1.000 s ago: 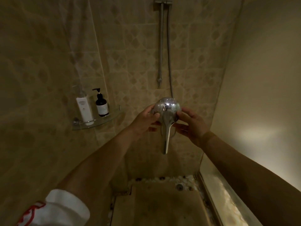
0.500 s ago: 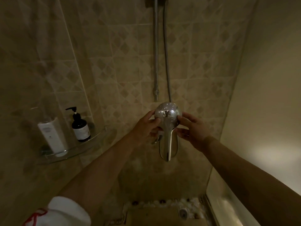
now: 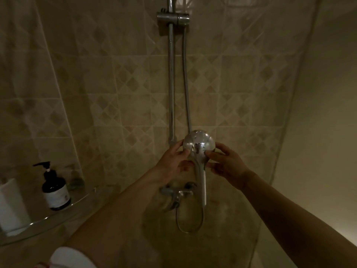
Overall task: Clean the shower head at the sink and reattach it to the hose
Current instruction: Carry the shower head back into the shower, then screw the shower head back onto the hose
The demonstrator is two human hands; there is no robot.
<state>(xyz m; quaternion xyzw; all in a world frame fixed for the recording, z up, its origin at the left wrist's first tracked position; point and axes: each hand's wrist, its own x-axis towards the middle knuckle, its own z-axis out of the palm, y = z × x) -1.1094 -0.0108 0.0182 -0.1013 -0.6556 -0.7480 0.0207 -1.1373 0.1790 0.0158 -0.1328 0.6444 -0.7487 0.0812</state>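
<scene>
Dim tiled shower stall. Shower head held below slide-rail bracket, pinched by left hand & right hand. Hose apparently attached. Next: lift to bracket, seat.

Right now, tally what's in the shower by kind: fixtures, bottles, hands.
Chrome fixtures: 5 - shower head, hose, rail, slider bracket, mixer tap
Bottles on the glass shelf: 2 - dark pump bottle, white bottle
Hands on the shower head: 2 - left hand, right hand
Total: 9, shelf not counted
</scene>
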